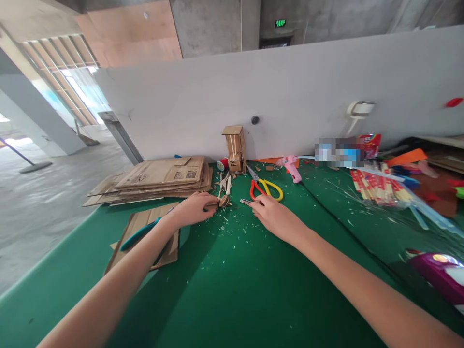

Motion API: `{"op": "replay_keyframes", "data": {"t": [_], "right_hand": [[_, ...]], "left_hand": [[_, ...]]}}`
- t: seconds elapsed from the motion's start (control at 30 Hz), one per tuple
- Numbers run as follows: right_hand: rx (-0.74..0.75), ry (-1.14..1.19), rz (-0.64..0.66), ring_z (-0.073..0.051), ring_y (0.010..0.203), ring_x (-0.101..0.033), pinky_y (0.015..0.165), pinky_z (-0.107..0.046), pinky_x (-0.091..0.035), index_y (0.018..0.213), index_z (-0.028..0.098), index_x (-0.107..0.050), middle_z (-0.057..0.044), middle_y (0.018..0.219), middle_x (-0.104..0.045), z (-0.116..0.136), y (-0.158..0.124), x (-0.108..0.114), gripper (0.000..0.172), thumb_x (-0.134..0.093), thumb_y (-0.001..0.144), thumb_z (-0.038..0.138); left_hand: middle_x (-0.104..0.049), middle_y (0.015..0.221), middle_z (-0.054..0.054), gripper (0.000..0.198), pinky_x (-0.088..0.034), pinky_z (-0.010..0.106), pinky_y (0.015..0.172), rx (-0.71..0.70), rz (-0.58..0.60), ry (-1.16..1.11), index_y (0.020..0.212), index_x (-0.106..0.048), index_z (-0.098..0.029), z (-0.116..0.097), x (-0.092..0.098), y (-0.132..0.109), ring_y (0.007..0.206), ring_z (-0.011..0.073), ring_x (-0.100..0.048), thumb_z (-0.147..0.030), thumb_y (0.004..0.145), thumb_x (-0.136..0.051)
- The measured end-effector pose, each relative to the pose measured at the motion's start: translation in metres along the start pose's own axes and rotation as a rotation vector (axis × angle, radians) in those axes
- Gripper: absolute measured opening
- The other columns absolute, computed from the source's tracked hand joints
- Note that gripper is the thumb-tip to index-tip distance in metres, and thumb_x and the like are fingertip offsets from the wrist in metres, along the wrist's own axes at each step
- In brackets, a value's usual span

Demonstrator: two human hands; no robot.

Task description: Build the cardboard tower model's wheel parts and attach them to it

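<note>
In the head view, both hands are over the middle of a green table (232, 285). The left hand (194, 211) has its fingers pinched narrow on a small brown piece (224, 201) with a rounded end, which sits just right of the fingertips. The right hand (270, 215) grips a slim metal tool (245, 201) between its fingers; the tool's tip points left towards the brown piece, near it but apart. Pale shavings (226, 221) lie scattered between and around the hands.

Just beyond the brown piece lie pliers (225, 183), partly among scraps. To their right are scissors (257, 181) with one red and one yellow handle, close to the right hand. Farther back stands an upright cardboard structure (237, 163), with a red spool (222, 165) just to its left. A pink glue gun (293, 169) lies to the right of the scissors.

On the left, a stack of flat cardboard (155, 175) lies at the far side; nearer, a teal-handled tool (139, 235) rests on a cardboard sheet (145, 218), partly behind the left forearm.
</note>
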State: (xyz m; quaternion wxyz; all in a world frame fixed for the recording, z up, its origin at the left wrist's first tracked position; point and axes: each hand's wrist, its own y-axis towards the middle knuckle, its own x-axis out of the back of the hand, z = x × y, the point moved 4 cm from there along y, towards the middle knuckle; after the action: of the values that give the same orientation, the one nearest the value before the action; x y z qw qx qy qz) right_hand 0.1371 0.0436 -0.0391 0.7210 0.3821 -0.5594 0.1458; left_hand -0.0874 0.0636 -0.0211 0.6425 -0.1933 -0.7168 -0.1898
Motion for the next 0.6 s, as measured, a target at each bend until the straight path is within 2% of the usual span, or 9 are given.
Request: {"op": "replay_keyframes", "data": {"t": [0.07,0.17,0.23,0.33,0.43,0.53,0.6], "right_hand": [[-0.013,-0.002,0.017,-0.02,0.09,-0.056,0.074,-0.034,-0.051,0.109,0.014,-0.058,-0.011,0.098,-0.055,-0.001,-0.001,0.0,0.028,-0.04,0.088,0.012],[-0.028,0.007,0.017,-0.021,0.094,-0.055,0.078,-0.035,-0.051,0.108,0.014,-0.058,-0.011,0.1,-0.055,-0.002,-0.001,0.0,0.027,-0.041,0.088,0.012],[-0.032,0.017,0.024,-0.021,0.095,-0.055,0.079,-0.036,-0.051,0.108,0.013,-0.058,-0.012,0.101,-0.055,-0.002,-0.002,-0.001,0.027,-0.042,0.088,0.013],[-0.032,0.037,0.026,-0.021,0.096,-0.055,0.079,-0.037,-0.051,0.109,0.014,-0.058,-0.012,0.1,-0.056,-0.002,-0.002,0.0,0.027,-0.041,0.088,0.015],[-0.041,0.042,0.034,-0.021,0.096,-0.055,0.079,-0.036,-0.05,0.108,0.015,-0.059,-0.011,0.099,-0.056,-0.001,-0.003,0.001,0.026,-0.041,0.088,0.015],[-0.05,0.037,0.047,-0.02,0.096,-0.054,0.079,-0.034,-0.05,0.106,0.016,-0.059,-0.01,0.099,-0.056,0.0,-0.003,0.001,0.024,-0.042,0.089,0.016],[-0.047,0.033,0.047,-0.02,0.096,-0.054,0.079,-0.035,-0.05,0.107,0.017,-0.059,-0.01,0.099,-0.057,0.0,-0.003,0.002,0.025,-0.042,0.089,0.017]], "left_hand": [[-0.064,0.107,0.003,0.033,-0.045,0.028,0.082,0.052,-0.048,0.12,0.114,-0.058,-0.025,-0.001,0.0,0.003,0.096,0.02,-0.06,-0.026,0.085,-0.042],[-0.066,0.097,0.007,0.031,-0.047,0.031,0.073,0.176,-0.112,0.3,0.109,-0.057,-0.02,0.005,0.002,0.002,0.086,0.0233,-0.063,-0.023,0.087,-0.037],[-0.065,0.091,0.01,0.032,-0.047,0.034,0.069,0.229,-0.142,0.343,0.108,-0.056,-0.015,0.014,0.006,-0.001,0.083,0.0261,-0.064,-0.023,0.089,-0.032],[-0.065,0.096,0.011,0.033,-0.048,0.035,0.071,0.282,-0.194,0.311,0.113,-0.051,-0.014,0.03,0.014,-0.003,0.086,0.0264,-0.064,-0.024,0.09,-0.03],[-0.062,0.108,0.011,0.033,-0.047,0.035,0.08,0.195,-0.22,0.213,0.116,-0.048,-0.016,0.036,0.014,0.0,0.096,0.0248,-0.061,-0.023,0.089,-0.03],[-0.058,0.112,0.011,0.031,-0.044,0.036,0.088,0.036,-0.149,0.149,0.113,-0.049,-0.017,0.031,0.005,0.007,0.102,0.0244,-0.058,-0.022,0.087,-0.035],[-0.059,0.11,0.01,0.029,-0.044,0.035,0.088,-0.001,-0.095,0.117,0.111,-0.05,-0.018,0.03,-0.001,0.011,0.101,0.0236,-0.058,-0.022,0.085,-0.038]]}}
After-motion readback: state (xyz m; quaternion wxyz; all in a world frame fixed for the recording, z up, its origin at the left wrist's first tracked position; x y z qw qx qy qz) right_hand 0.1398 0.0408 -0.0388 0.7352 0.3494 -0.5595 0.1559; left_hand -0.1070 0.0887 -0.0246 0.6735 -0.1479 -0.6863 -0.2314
